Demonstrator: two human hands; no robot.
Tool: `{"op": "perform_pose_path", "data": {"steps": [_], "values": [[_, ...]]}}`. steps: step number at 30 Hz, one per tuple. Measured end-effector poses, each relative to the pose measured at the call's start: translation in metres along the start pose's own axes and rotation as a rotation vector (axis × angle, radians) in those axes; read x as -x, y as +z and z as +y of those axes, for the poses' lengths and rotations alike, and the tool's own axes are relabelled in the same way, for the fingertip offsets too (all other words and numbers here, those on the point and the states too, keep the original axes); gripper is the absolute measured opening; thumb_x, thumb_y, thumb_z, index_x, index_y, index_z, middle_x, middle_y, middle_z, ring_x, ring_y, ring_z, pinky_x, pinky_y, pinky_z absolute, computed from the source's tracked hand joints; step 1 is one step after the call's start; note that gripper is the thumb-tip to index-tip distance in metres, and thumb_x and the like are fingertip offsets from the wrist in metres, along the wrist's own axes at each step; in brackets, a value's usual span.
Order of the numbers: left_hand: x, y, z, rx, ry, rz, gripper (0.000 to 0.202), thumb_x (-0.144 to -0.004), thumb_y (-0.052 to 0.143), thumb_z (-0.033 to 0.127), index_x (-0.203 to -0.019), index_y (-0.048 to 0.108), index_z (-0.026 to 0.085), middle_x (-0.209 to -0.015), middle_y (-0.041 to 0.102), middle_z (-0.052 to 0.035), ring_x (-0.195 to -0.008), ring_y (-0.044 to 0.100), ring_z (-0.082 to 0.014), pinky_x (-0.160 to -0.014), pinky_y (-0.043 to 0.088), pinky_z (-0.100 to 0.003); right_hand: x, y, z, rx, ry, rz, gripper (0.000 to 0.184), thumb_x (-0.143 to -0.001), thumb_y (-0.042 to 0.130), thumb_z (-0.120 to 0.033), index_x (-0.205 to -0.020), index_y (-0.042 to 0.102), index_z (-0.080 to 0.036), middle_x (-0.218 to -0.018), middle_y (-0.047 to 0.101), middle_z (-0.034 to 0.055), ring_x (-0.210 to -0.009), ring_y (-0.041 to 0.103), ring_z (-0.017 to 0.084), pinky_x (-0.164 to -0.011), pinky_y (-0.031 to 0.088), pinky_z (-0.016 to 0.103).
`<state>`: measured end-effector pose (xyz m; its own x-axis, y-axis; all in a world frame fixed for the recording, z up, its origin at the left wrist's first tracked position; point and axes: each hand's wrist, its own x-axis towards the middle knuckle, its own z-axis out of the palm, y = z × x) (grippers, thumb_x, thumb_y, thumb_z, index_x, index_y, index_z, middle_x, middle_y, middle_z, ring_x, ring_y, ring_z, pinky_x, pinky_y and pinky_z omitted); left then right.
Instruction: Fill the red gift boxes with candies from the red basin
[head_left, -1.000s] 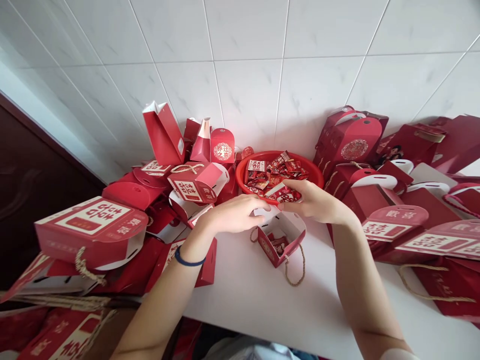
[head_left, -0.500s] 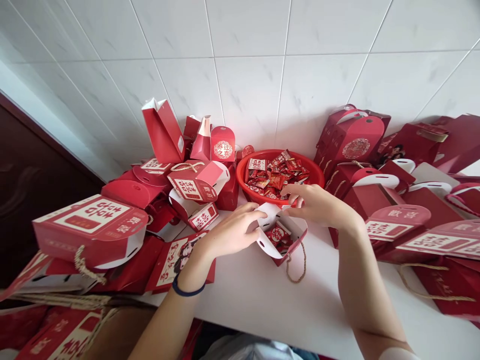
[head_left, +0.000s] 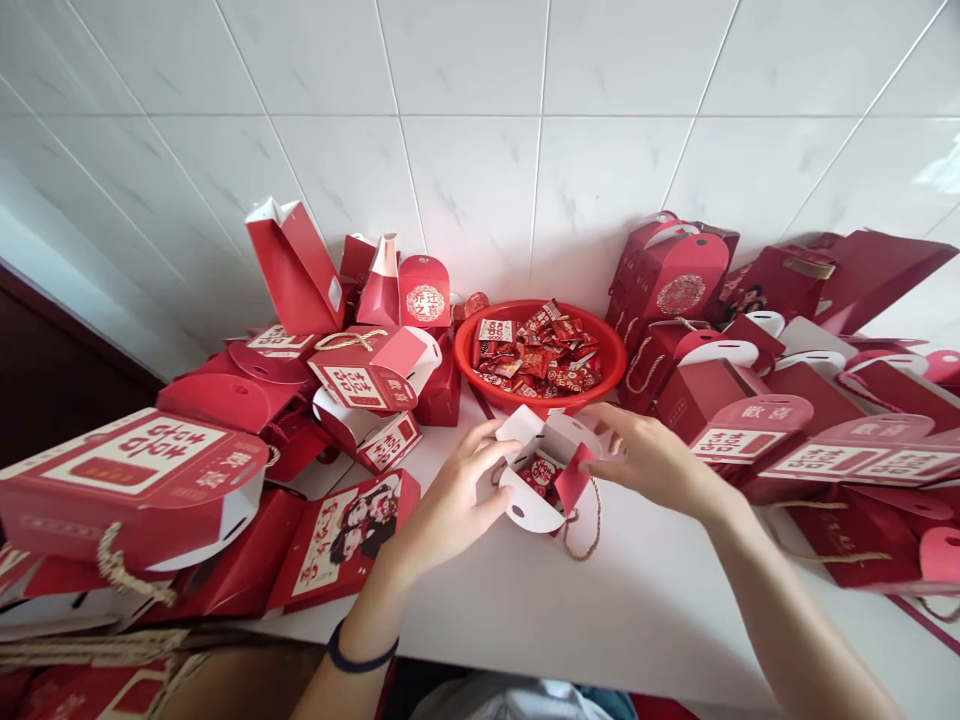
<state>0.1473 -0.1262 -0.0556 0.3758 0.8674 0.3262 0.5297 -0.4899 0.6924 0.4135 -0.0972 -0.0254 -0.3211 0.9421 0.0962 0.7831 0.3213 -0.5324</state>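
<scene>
A small red gift box with a white inside stands on the white table, its top flaps spread apart. Red-wrapped sweets lie in it, and a twisted rope handle hangs at its right side. My left hand grips the box's left side, fingers on the back left flap and thumb by the front flap. At the opposite side, my right hand has its thumb and fingers on the right flap, which tilts inward with its red face showing. Part of the right fingertips is hidden.
Behind the box, a red plastic basin holds many wrapped sweets. Red gift boxes are piled at the left and stand in rows at the right. A tiled wall closes off the back.
The right flap of the box now leans inward under my right hand, which has moved lower and outward. The camera view has shifted slightly to the right.
</scene>
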Motion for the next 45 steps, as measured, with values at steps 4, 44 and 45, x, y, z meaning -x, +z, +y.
{"op": "perform_pose_path", "data": {"steps": [4,44,45], "values": [[0.007,0.008,0.005,0.131,0.05,0.009,0.038,-0.091,0.063,0.018,-0.128,0.062,0.024,-0.141,0.061,-0.0102,-0.13,0.06,-0.0243,-0.11,0.05,-0.039,0.011,0.036,0.011,-0.113,0.009,0.174,0.05,-0.08,0.074,-0.03,-0.128,0.062,-0.024,-0.115,0.07,0.0068,-0.089,0.067,0.021,-0.078,0.055,0.034],[0.0,0.086,0.022,0.115,-0.104,0.187,0.023,-0.095,0.06,0.029,-0.113,0.071,0.024,-0.105,0.055,-0.0073,-0.086,0.067,-0.0173,-0.073,0.061,-0.031,0.088,0.125,-0.02,-0.048,0.162,0.518,0.082,-0.079,0.075,-0.035,-0.152,0.038,-0.031,-0.148,0.047,0.0159,-0.129,0.055,0.038,-0.097,0.056,0.054],[0.001,0.089,0.024,0.137,-0.092,0.174,0.023,-0.096,0.058,0.03,-0.114,0.071,0.024,-0.106,0.055,-0.0076,-0.086,0.067,-0.0169,-0.072,0.061,-0.03,0.091,0.126,-0.02,-0.055,0.171,0.53,0.08,-0.079,0.074,-0.032,-0.151,0.038,-0.031,-0.147,0.046,0.0151,-0.129,0.055,0.037,-0.097,0.057,0.053]]}}
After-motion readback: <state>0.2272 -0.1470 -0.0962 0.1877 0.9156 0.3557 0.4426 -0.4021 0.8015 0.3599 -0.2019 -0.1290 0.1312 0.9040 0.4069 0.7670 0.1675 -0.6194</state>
